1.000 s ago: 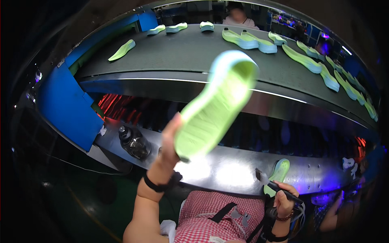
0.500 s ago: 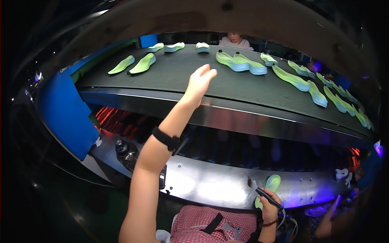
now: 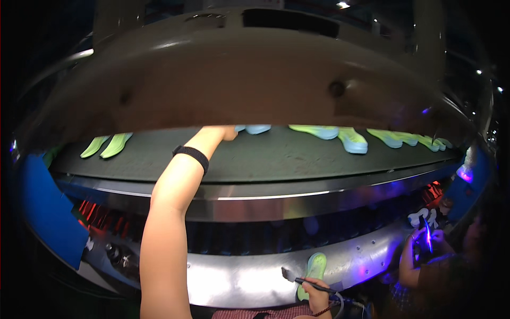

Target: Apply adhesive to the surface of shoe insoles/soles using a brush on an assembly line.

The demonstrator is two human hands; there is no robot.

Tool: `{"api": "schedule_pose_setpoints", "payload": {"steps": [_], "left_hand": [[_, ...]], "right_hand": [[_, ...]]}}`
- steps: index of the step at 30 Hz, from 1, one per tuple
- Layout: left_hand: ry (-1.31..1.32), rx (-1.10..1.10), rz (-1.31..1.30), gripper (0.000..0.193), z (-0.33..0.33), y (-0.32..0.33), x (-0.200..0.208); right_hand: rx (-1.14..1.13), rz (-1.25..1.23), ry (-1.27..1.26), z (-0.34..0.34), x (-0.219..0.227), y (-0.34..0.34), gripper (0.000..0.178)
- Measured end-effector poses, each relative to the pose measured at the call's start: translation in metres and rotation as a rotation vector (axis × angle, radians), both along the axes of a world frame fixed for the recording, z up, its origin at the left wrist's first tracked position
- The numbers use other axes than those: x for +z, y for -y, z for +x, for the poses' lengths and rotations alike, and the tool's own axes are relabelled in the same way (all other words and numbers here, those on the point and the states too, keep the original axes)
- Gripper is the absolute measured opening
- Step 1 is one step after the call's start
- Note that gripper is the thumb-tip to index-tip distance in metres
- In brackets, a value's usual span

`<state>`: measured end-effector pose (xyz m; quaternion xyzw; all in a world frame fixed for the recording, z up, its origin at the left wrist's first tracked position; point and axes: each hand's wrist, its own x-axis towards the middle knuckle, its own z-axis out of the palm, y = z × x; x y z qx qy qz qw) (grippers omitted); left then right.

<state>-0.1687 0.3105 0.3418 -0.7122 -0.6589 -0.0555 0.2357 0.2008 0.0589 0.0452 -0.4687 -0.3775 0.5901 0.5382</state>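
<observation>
From here, a brown overhang [image 3: 255, 90] hides part of the left hand [image 3: 228, 133], its grip unclear, and the far ends of several shoe midsoles [image 3: 353, 142]; the right hand [image 3: 316, 293] and brush [image 3: 300, 280] partly cover a nearer midsole [image 3: 316, 265].

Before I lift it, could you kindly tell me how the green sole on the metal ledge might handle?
The green sole looks like moulded foam, so it is probably light for its size. Its smooth, even outline suggests it may flex slightly rather than flop. Lying flat on the shiny metal ledge, it seems unlikely to roll but might slide.
</observation>
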Motion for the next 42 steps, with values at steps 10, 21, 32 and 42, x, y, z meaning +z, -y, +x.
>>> {"api": "schedule_pose_setpoints", "payload": {"steps": [10,21,32,42], "left_hand": [[0.074,-0.020,-0.351,0.061,0.034,-0.019,-0.017],[0.237,-0.034,-0.129,0.030,0.044,0.149,-0.015],[2.257,-0.493,-0.020,0.051,0.005,0.282,-0.177],[2.727,-0.781,-0.960,0.088,0.118,0.309,-0.333]], "right_hand": [[0.387,-0.348,0.062,0.022,-0.050,-0.015,0.015],[0.017,-0.031,-0.027,0.018,-0.028,-0.015,0.019],[-0.096,-0.030,-0.269,0.006,0.005,-0.004,0.021],[0.032,0.014,-0.303,-0.018,0.022,-0.002,0.022]]}}
